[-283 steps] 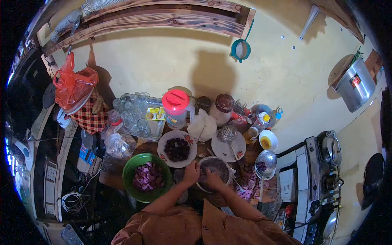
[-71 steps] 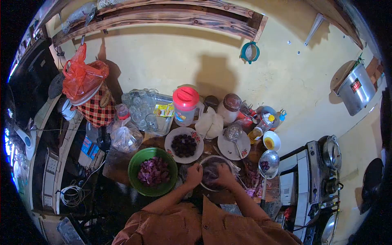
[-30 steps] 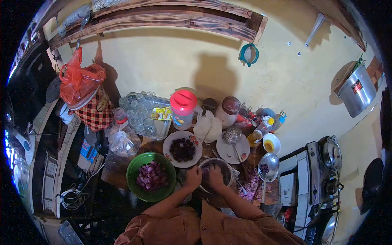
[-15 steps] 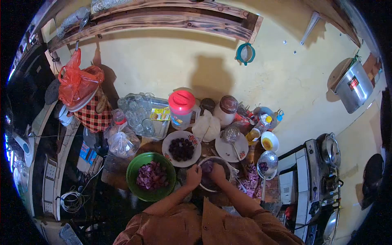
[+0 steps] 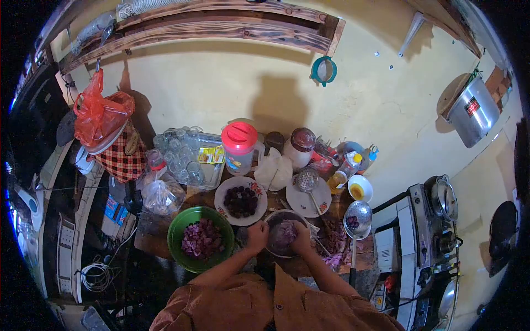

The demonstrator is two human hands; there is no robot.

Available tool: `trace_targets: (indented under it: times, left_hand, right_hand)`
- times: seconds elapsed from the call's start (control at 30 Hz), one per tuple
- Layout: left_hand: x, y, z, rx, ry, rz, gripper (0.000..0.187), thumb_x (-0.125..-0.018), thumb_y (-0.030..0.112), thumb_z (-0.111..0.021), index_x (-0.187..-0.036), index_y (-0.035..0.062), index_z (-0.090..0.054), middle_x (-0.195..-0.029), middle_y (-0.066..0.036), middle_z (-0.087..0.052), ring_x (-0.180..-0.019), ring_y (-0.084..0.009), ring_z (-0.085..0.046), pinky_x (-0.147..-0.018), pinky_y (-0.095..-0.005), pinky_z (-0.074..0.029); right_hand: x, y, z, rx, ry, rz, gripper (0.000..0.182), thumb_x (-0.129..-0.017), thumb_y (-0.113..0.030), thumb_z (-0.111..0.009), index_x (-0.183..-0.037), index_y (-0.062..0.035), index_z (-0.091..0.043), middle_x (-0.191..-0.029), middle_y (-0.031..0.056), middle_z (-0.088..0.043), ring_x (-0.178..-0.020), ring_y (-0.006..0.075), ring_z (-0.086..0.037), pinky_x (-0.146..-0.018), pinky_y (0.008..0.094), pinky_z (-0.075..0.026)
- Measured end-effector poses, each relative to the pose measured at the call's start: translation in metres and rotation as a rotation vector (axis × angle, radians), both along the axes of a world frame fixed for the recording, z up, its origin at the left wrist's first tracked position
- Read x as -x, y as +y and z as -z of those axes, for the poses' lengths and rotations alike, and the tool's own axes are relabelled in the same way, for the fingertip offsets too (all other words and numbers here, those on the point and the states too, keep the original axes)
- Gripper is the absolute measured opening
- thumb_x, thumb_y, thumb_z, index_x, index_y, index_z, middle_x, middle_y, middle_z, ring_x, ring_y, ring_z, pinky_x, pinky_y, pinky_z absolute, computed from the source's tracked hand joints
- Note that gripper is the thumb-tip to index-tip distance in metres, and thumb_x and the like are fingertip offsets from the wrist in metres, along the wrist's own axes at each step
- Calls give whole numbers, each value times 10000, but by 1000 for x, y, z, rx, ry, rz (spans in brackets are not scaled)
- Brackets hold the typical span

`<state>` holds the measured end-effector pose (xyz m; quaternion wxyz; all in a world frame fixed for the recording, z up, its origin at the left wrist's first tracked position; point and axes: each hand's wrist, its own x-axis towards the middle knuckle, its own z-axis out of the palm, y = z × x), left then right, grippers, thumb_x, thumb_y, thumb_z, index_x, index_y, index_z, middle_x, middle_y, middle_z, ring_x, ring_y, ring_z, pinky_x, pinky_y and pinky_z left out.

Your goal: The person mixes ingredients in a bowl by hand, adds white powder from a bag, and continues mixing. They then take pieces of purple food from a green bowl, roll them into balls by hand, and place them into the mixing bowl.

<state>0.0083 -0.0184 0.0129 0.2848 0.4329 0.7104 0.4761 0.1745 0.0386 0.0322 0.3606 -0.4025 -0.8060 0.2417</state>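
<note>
A metal bowl with a purple, dough-like mass stands in front of me on the table. My left hand is closed at the bowl's left rim. Inside the right part of the bowl, my right hand curls its fingers against the purple mass; its fingertips are partly hidden. Left of my left hand is a green basin of chopped purple chunks. Behind the bowl lies a floral plate with dark purple balls.
A slotted spoon rests on another plate. A long-handled skimmer lies at right, near purple peelings. A pink-lidded jug, a tray of glasses and a small bowl stand behind. The stove is at right.
My right hand has shifted from deep in the bowl toward its right side, leaving more of the purple mass showing. My left hand stays at the rim. The whole view has shifted slightly.
</note>
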Motion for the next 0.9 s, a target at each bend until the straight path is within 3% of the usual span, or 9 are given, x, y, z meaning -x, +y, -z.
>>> trace_targets:
  times: [0.03, 0.23, 0.37, 0.43, 0.53, 0.67, 0.73, 0.83, 0.9]
  left_hand:
    - [1, 0, 0, 18, -24, -5, 302, -846, 216, -495, -703, -49, -465, -615, -250, -441, -559, -397, -448, -539, -426, -361]
    - [4, 0, 6, -14, 73, 9, 313, -848, 229, -490, -708, -50, -474, -605, -244, -445, -570, -414, -465, -537, -439, -360]
    - [3, 3, 20, -74, 65, -16, 310, -849, 235, -489, -712, -43, -478, -616, -251, -451, -591, -427, -474, -546, -447, -362]
    - [4, 1, 10, -17, 29, 14, 313, -845, 245, -496, -706, -35, -476, -630, -257, -457, -611, -438, -482, -552, -455, -363]
    - [5, 1, 8, 3, 51, 20, 304, -840, 245, -502, -711, -30, -479, -631, -256, -459, -616, -438, -484, -556, -457, -363]
    - [4, 1, 5, -31, 121, 26, 292, -836, 235, -502, -714, -29, -476, -631, -254, -459, -618, -438, -481, -556, -454, -364]
    - [3, 1, -2, 0, 41, 34, 270, -832, 221, -503, -727, -27, -483, -642, -255, -463, -627, -442, -479, -563, -453, -366]
    - [3, 2, -1, -51, 35, 37, 262, -826, 216, -511, -738, -31, -495, -647, -257, -468, -626, -437, -484, -568, -449, -375]
    - [4, 2, 0, -35, 51, 38, 255, -824, 211, -511, -751, -33, -505, -658, -259, -480, -638, -434, -497, -573, -446, -380]
  right_hand:
    - [1, -2, -3, 342, 117, 19, 344, -656, -87, -674, -980, -7, -587, -950, 194, -604, -909, 332, -585, -812, 373, -448]
    - [12, -6, -50, 339, 166, 26, 343, -670, -119, -682, -982, -14, -586, -913, 172, -623, -859, 307, -606, -768, 359, -468]
    - [11, 5, -21, 254, 191, 31, 350, -675, -118, -699, -984, -3, -583, -900, 155, -640, -852, 278, -617, -764, 351, -477]
    - [5, 14, -1, 238, -62, 47, 376, -664, -149, -703, -991, -1, -591, -904, 174, -640, -874, 306, -615, -781, 366, -475]
    - [4, 11, 2, 286, -117, 56, 387, -654, -178, -704, -980, 1, -599, -903, 184, -637, -871, 323, -610, -781, 378, -474]
    - [6, 10, 16, 216, -10, 82, 344, -635, -182, -699, -928, -22, -615, -824, 149, -636, -813, 316, -613, -745, 381, -472]
    - [5, 11, 9, -38, -121, 82, 300, -630, -168, -688, -878, -14, -618, -788, 158, -632, -794, 328, -610, -714, 392, -468]
    - [7, 9, 4, 231, 0, 88, 263, -633, -167, -678, -839, -14, -621, -775, 170, -622, -782, 345, -602, -694, 395, -466]
    - [7, 10, 8, 218, -55, 111, 255, -630, -165, -678, -828, -14, -623, -775, 178, -621, -785, 349, -602, -695, 394, -466]
